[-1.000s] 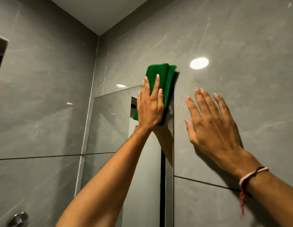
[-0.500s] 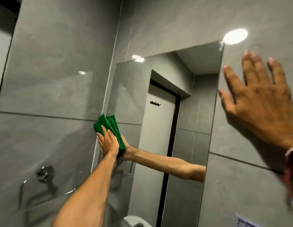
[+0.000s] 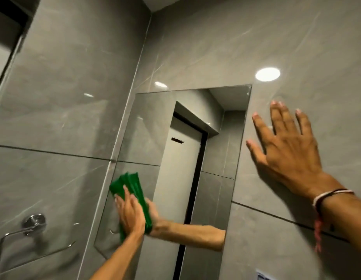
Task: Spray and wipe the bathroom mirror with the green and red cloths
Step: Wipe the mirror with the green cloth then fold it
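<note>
**Green cloth low on the glass, lots of mirror above**

Our left hand (image 3: 129,216) is flat, fingers almost straight, pressing the folded green cloth (image 3: 133,196) against the mirror (image 3: 216,158). It does not grip the cloth – it just pushes it onto the glass, near the mirror's left edge and low down. Some cloth sticks out above our fingertips.

Our right hand (image 3: 284,150) holds nothing. It is spread wide, and seems to lean on the gray wall (image 3: 306,57), just beside the mirror's right edge.

The mirror is tall – its long way runs up and down. Most of the glass lies above our left hand and off to its right, toward our right hand. So we think the next wipe goes up or across, and the left hand is the one to do it.

We cannot see a red cloth or a spray bottle.
</note>
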The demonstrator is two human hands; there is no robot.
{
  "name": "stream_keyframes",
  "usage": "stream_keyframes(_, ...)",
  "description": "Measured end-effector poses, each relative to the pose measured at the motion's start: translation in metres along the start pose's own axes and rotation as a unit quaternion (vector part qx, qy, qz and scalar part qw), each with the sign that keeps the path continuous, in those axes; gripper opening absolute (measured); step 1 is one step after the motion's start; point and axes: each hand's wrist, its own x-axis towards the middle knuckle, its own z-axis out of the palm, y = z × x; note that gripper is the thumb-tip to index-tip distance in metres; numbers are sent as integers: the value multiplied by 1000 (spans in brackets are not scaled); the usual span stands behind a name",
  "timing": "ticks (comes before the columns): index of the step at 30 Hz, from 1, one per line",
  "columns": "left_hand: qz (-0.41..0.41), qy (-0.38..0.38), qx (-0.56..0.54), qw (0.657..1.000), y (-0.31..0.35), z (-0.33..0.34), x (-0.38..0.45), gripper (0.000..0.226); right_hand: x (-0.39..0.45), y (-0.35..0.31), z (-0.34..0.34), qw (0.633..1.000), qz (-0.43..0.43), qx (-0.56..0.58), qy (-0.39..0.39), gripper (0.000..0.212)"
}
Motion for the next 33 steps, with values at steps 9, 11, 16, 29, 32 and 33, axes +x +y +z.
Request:
stream_keyframes(9, 505, -86, 34, 858, 271, 85, -54, 55, -15, 35, -21, 999, 12, -10, -35, 78)
stream_keyframes(11, 610, -76, 68, 786, 282, 93, -73, 54, -14, 32, -23, 999, 25, -10, -24, 75)
stream_keyframes(16, 604, -78, 70, 790, 197, 66, -41, 55, -19, 26, -21, 999, 40, 6, -17, 75)
stream_keyframes(29, -201, 48, 21, 978, -76, -8, -80, 52, -50, 9, 18, 1000, 7, 6, 22, 76)
stream_keyframes(32, -26, 24, 8, 999, -1, 13, -94, 52, -51, 10, 18, 1000, 8, 13, 20, 76)
stream_keyframes(33, 63, 8, 3, 998, 31, 22, -96, 52, -50, 10, 15, 1000, 8, 18, 21, 76)
